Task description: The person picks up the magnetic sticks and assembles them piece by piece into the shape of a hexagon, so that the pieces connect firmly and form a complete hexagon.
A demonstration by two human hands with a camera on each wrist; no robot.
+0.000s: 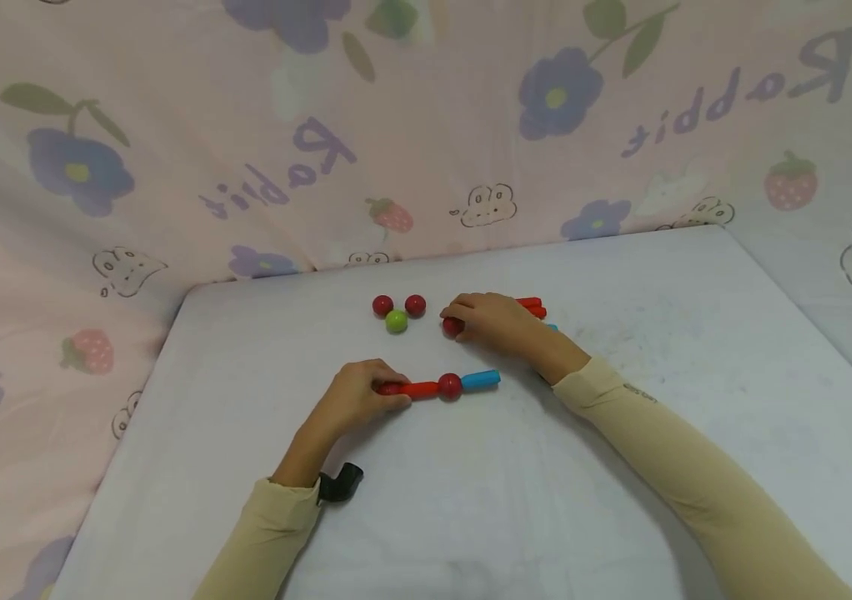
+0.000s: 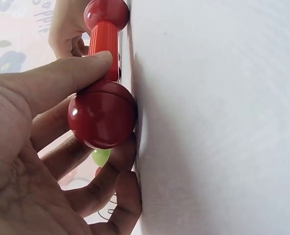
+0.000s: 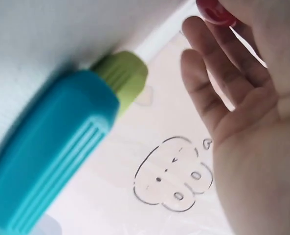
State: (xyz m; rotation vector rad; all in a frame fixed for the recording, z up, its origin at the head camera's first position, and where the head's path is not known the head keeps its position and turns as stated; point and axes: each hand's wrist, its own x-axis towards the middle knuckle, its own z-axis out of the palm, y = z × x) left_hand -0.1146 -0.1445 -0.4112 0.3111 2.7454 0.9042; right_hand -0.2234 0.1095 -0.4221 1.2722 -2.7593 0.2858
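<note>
Pinching red rod [image 1: 421, 390] beside end ball [image 2: 103, 117]: left hand [image 1: 354, 396] | Grasping separate red ball [image 1: 452, 327]: right hand [image 1: 497, 323] | Advice: steady rod, light hold on ball

- Passable low over the table [image 1: 486, 517] between the forearms [image 1: 681, 467], and on the far right, past the right sleeve [image 1: 704, 500]
- Blocked mid-table by a chain of balls and sticks [image 1: 441, 387], pinched near its left end by the left hand [image 1: 362, 396]
- Tight just beyond, with the right hand [image 1: 497, 323] holding a red ball [image 1: 452, 327]
- Crowded left of there by two loose red balls [image 1: 415, 305] and a green ball [image 1: 396, 322]
- Obstructed beside the right hand by red sticks [image 1: 534, 308]
- Walled off at the far edge by printed cloth [image 1: 433, 142]
</note>
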